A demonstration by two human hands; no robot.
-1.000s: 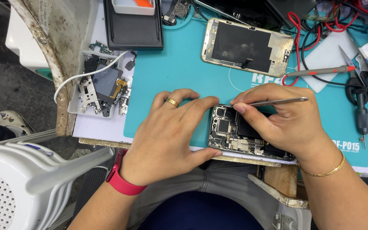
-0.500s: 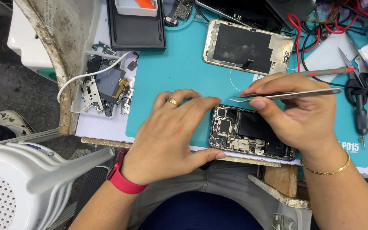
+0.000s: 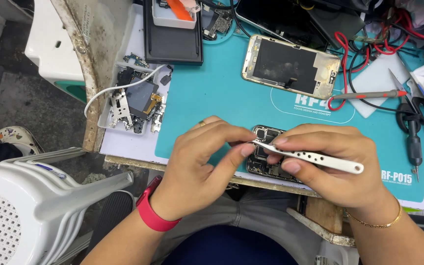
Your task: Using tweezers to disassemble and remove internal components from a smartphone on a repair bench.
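Presently both hands meet over the opened phone [image 3: 266, 157] on the teal mat [image 3: 212, 103]: right hand [image 3: 330, 167] pinching white tweezers [image 3: 310, 158], left hand [image 3: 202, 167] fingertips pressed at their tip; screen panel [image 3: 290, 66] already detached, internals exposed, reassembly outstanding.

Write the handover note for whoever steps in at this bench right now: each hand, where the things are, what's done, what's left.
Right hand: holds white tweezers over the opened phone, tips pointing left.
Left hand: fingers meet the tweezer tips; whether a part is pinched there cannot be told.
Opened phone lies on the teal mat at the near edge, boards exposed. Detached screen lies farther back; parts tray sits left of the mat.
Done: phone opened, screen off.
Left: phone not yet closed.
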